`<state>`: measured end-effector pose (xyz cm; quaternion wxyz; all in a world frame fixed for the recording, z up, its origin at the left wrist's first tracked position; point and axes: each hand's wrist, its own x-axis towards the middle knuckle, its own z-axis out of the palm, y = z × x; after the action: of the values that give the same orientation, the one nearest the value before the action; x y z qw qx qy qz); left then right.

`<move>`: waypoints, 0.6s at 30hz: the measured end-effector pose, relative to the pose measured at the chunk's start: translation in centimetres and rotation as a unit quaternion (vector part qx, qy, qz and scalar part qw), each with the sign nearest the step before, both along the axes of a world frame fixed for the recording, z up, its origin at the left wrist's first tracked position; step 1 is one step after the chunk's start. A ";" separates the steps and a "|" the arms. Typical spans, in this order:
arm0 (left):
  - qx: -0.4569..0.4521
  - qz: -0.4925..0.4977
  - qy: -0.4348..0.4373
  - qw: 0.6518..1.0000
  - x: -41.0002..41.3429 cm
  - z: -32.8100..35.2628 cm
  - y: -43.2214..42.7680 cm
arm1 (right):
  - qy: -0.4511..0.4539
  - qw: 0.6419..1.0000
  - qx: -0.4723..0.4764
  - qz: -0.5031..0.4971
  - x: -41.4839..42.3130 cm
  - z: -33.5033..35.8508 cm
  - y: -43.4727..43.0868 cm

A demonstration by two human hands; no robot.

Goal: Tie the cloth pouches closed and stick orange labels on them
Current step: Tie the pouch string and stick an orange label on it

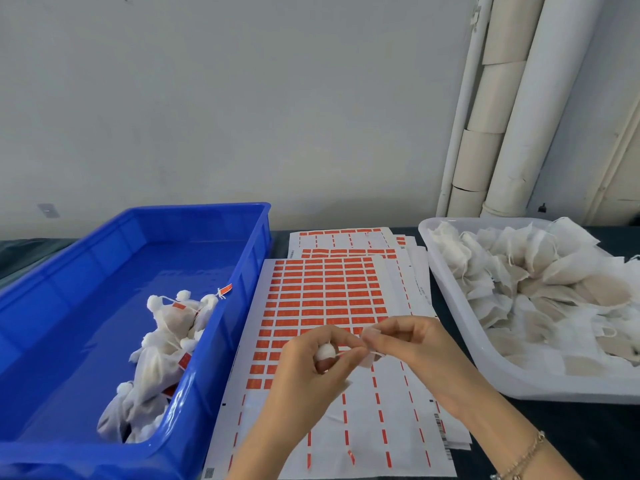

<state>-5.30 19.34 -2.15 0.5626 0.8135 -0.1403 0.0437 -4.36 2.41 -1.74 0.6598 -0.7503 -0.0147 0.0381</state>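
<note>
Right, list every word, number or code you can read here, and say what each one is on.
None can be read.
Orange labels on the top sheet: print too small.
Barcode on that sheet's right edge: digits blurred.
Square code at its near left corner: unreadable.
Edge print on a lower sheet: blurred.

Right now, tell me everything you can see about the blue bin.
The bin is a shallow rectangular crate of glossy blue plastic with ribbed walls and a rolled rim. It sits level on the dark table at the left, its right wall alongside the label sheets. Its floor is mostly bare. A heap of tied white pouches with orange labels lies against the right wall, toward the near end.
</note>
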 end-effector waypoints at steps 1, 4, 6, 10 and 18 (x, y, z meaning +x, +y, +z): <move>0.003 0.005 -0.001 1.000 0.0 -0.1 0.0 | 0.002 1.000 0.002 0.002 -0.1 0.0 0.0; 0.008 0.014 -0.002 1.000 0.2 -0.2 0.0 | 0.007 1.000 0.003 0.008 -0.1 0.1 0.0; 0.006 0.023 0.002 1.000 0.2 -0.3 -0.1 | 0.008 1.000 0.005 0.010 -0.2 0.2 0.0; -0.004 0.038 0.005 0.999 0.4 -0.5 0.0 | 0.015 1.000 0.013 0.023 -0.1 0.3 -0.1; 0.018 0.018 0.022 0.999 0.1 -0.3 -0.3 | 0.056 0.993 0.073 0.076 0.5 0.1 -0.7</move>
<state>-5.18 19.07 -2.48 0.5501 0.8267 -0.1136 0.0334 -3.82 1.71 -1.61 0.7077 -0.6937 -0.0375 0.1289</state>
